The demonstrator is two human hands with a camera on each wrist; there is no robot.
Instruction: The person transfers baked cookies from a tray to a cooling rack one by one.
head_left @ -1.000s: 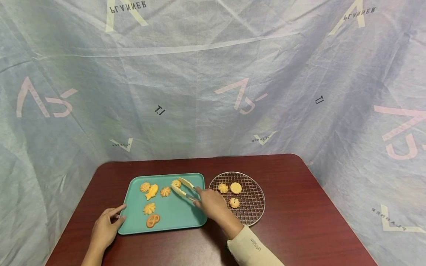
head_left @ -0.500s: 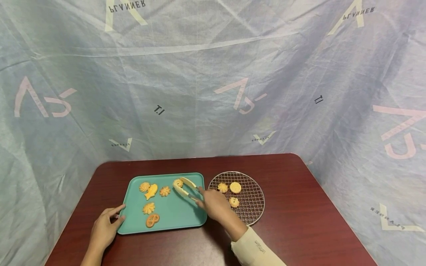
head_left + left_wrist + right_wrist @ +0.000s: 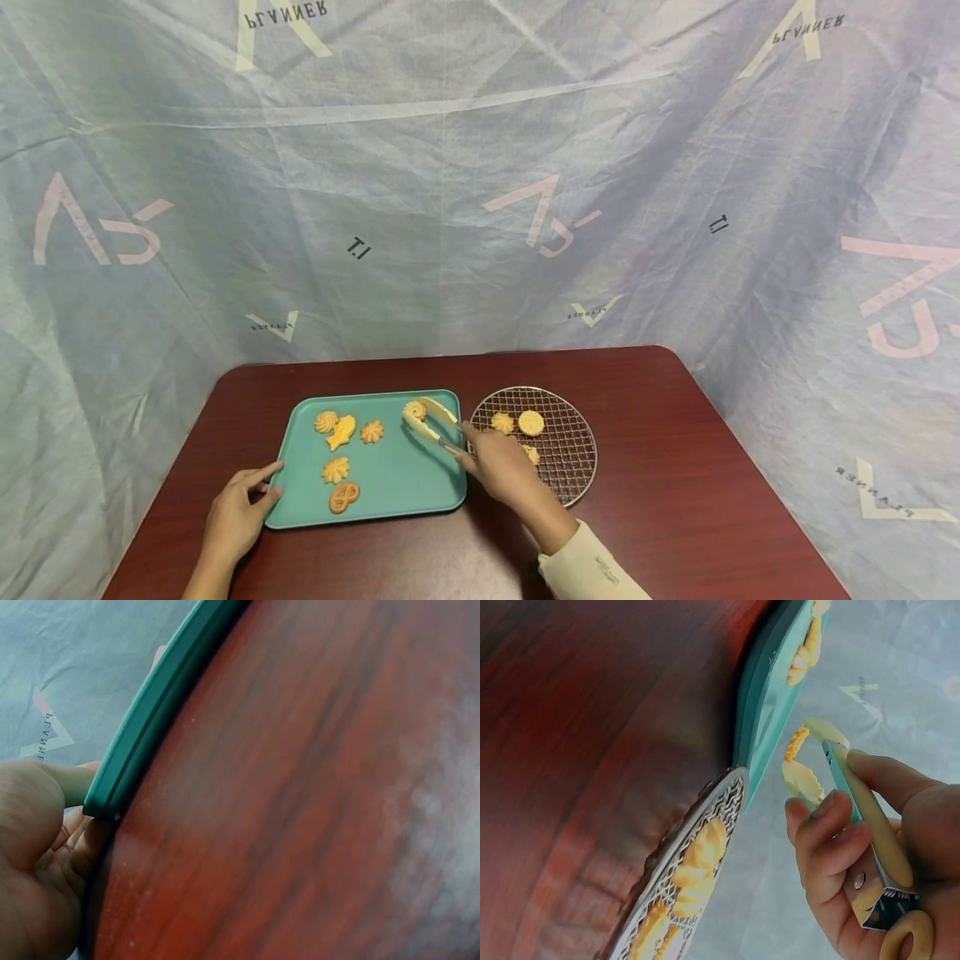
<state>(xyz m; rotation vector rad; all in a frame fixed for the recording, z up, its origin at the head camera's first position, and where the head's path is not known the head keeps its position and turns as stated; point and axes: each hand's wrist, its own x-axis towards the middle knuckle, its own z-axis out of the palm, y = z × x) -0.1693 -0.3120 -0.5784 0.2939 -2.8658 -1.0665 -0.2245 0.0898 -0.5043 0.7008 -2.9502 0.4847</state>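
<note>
My right hand (image 3: 504,467) grips a pair of tongs (image 3: 422,427) with cream-coloured tips. Between those tips is a round swirl cookie (image 3: 796,742), lifted above the right part of the teal tray (image 3: 397,487). At the tray's left side, my left hand (image 3: 236,512) pinches the rim, with digits above and below it in the left wrist view. On the tray lie a swirl cookie (image 3: 326,422), a fish-shaped cookie (image 3: 341,432), two flower-shaped cookies (image 3: 371,431) and a pretzel-shaped cookie (image 3: 344,497).
A round wire rack (image 3: 573,454) stands right of the tray, close to its edge. It bears a flower-shaped cookie (image 3: 502,422), a round flat cookie (image 3: 531,423) and another partly hidden by my right hand. Grey printed cloth (image 3: 450,208) hangs behind the dark red table (image 3: 675,500).
The tongs and the swirl cookie have moved rightward across the tray, with my right hand now covering part of the rack's front cookie. My left hand stays at the tray's rim.
</note>
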